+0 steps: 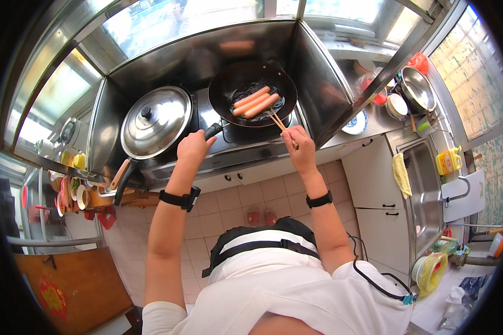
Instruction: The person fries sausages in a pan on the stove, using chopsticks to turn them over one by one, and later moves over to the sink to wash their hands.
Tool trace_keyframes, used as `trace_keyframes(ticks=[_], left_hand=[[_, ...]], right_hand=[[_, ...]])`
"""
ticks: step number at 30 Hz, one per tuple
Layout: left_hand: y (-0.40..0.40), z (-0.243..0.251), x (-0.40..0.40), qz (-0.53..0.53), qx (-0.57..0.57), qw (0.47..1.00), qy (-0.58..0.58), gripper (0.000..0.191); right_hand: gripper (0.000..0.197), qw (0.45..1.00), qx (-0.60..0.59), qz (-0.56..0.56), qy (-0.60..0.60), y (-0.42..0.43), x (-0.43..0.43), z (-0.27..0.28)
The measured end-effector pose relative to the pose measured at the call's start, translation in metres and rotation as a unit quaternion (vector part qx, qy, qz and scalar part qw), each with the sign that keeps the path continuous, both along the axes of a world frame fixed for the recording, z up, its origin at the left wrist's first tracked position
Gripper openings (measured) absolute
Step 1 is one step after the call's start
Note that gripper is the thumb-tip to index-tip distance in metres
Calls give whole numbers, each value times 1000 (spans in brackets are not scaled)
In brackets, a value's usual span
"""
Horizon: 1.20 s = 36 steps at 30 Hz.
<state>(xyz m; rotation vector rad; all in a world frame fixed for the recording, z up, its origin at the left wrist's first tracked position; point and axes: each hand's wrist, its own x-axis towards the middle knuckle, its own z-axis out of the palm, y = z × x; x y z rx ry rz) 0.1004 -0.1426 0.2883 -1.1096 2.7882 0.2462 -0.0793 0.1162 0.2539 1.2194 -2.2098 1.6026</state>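
Note:
Three sausages (255, 102) lie side by side in oil at the bottom of a dark wok (222, 90) on the right side of the stove. My left hand (193, 147) grips the wok's black handle (213, 131). In my right hand (299, 148) is a pair of wooden chopsticks (278, 122), their tips inside the wok by the near end of the closest sausage. A frying pan under a steel lid (156, 121) with a black knob stands to the left of the wok, its handle (125, 181) pointing towards me.
Steel splash panels (323, 77) enclose the stove at the back and sides. On the right counter are a blue-patterned plate (356, 123), bowls (397, 105) and a steel basin (418, 88). Further right is a sink (425, 188) with a yellow cloth (401, 176) over its edge. Dishes (83, 197) stand at left.

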Motion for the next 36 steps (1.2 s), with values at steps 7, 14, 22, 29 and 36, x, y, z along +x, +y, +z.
trace_keyframes(ticks=[7,14,22,29,36], left_hand=[[11,-22,3,13,-2,1000,25,55],[18,-36,-3,38,16,998,43,54],[23,-41,-4,47,9,998,46,55],[13,-39,2,-4,64,996,68,57],[15,-39,1,6,62,995,76,54]], right_hand=[[16,1000,8,-2,10,-2,0,-2],[16,1000,8,2,-6,0,-2,1],[16,1000,12,2,-7,-1,-1,3],[17,1000,-11,7,7,-3,-4,5],[19,999,48,1,19,-13,-30,6]])
